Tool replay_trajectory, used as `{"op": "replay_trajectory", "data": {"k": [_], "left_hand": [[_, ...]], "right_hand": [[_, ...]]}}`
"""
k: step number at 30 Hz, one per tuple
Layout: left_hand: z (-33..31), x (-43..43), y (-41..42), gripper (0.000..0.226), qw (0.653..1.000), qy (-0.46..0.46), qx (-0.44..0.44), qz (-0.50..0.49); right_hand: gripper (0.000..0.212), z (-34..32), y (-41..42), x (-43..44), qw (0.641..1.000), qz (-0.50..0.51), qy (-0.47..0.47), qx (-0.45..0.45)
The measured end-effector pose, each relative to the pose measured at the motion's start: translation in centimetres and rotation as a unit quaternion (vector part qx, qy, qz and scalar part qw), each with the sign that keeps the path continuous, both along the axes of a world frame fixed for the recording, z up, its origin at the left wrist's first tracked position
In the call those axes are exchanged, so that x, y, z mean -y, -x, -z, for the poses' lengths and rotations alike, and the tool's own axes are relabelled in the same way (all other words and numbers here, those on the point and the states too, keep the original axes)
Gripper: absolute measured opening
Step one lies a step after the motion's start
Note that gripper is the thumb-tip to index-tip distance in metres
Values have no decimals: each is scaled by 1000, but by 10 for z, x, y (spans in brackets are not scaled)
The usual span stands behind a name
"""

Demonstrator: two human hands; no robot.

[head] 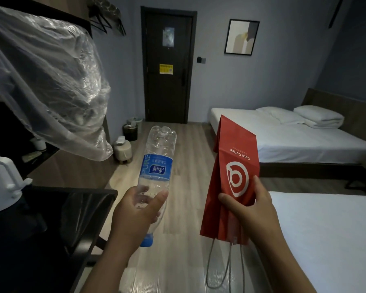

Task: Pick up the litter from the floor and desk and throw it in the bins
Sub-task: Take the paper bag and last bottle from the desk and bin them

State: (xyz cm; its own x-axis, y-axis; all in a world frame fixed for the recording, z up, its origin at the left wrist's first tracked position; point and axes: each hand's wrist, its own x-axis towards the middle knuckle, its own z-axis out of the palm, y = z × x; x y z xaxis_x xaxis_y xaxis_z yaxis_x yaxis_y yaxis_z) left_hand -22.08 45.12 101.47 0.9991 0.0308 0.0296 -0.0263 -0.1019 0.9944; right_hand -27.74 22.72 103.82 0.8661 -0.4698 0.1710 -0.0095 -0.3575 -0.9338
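The left hand (135, 212) is gripping the bottle (156, 163), base pointing ahead, and the right hand (254, 210) is gripping the bag (234, 172), while the bins (130, 133) are standing well ahead to the left, nearer the left hand.

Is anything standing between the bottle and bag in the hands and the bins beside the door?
A small round stool stands just in front of the dark bin, on the desk side. Otherwise the wooden floor ahead of the water bottle and red paper bag shows nothing.
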Motion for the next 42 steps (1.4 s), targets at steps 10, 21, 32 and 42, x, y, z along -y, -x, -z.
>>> {"op": "replay_trajectory", "data": {"k": [10,21,32,42], "left_hand": [[-2,-4,-158,62,1000,-18,-7,22],[12,41,-326,45,999,-33,-9,24],[-8,133,-515,55,999,-30,-4,-23],[-4,168,-688,35,997,-50,18,-50]], "right_hand": [[102,-6,-154,-8,1000,13,4,-10],[105,6,-320,36,999,23,15,-21],[98,1,-529,139,1000,5,13,-11],[89,2,-706,181,1000,-14,10,-17]]}}
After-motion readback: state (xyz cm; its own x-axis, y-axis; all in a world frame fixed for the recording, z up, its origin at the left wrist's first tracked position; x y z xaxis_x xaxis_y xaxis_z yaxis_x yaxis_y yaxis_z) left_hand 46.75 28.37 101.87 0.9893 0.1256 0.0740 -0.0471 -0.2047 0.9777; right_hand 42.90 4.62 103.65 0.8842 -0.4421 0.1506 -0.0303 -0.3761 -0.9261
